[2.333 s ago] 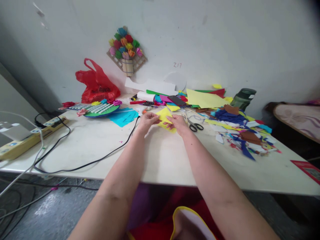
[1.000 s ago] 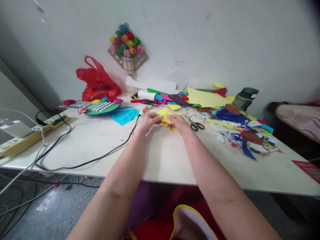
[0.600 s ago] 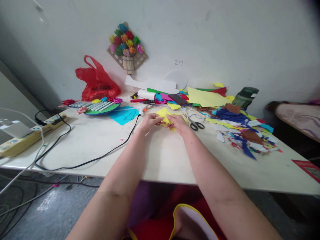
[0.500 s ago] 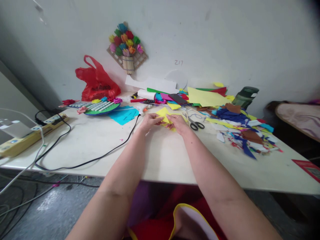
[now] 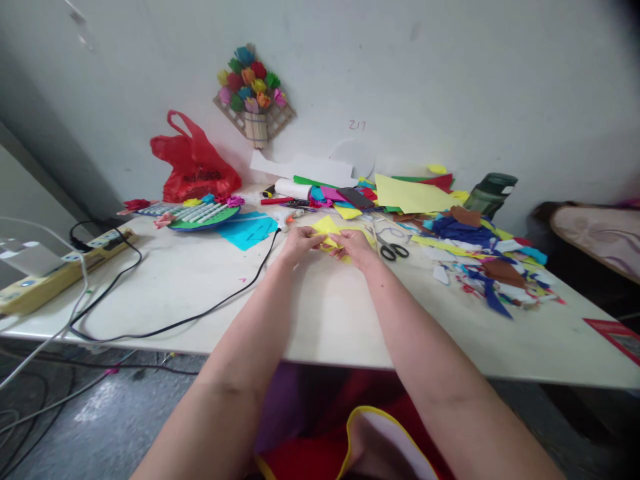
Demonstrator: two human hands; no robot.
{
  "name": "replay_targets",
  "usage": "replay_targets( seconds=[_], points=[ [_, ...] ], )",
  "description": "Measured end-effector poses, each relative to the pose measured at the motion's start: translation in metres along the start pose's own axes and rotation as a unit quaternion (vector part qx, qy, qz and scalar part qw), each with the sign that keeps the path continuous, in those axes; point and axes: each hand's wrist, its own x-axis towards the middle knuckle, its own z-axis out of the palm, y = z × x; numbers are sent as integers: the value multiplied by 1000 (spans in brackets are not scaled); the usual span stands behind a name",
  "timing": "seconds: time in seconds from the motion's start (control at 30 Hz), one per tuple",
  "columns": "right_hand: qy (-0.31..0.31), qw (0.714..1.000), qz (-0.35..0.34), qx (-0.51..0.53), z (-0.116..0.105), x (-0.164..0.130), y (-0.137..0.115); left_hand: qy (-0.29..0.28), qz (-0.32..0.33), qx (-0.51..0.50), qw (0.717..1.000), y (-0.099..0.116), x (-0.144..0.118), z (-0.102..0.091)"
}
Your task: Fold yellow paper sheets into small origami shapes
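Note:
Between my two hands is a piece of yellow paper (image 5: 326, 225), held just above the white table. My left hand (image 5: 302, 243) pinches its left side. The fingers of my right hand (image 5: 354, 244) are closed on its right side, thumb on top. Part of the paper is hidden behind the fingers, so its folds are hard to make out. Black-handled scissors (image 5: 395, 251) lie just right of my right hand. A hot glue gun (image 5: 286, 219) with a black cord rests beyond my left hand.
Coloured paper scraps (image 5: 500, 260) are heaped at the right, before a green bottle (image 5: 493, 193). At the left are blue paper (image 5: 247, 230), a round board with rolled sticks (image 5: 205, 217), a red bag (image 5: 195, 167) and a power strip (image 5: 65, 270). The black cord (image 5: 200, 313) crosses the table.
My fingers have shifted slightly on the yellow paper, and its upper part looks a little lower and more folded. Everything else is unchanged.

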Motion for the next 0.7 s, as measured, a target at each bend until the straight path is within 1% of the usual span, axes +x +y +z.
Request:
replay_targets(
  seconds=[0.2,0.3,0.43,0.57,0.7],
  points=[
    [7,1000,4,-11,2,0,-2,14,-3,-3,1000,3,0,2],
    [18,1000,0,-19,3,1,-1,25,-3,-35,999,5,-1,4],
    [21,1000,-5,-21,3,2,-1,50,4,-82,995,9,-4,4],
    [22,1000,-6,-13,3,1,-2,84,21,-92,992,9,-4,3],
    [17,1000,-7,3,4,1,-3,117,13,-114,986,6,-1,1]
  ],
)
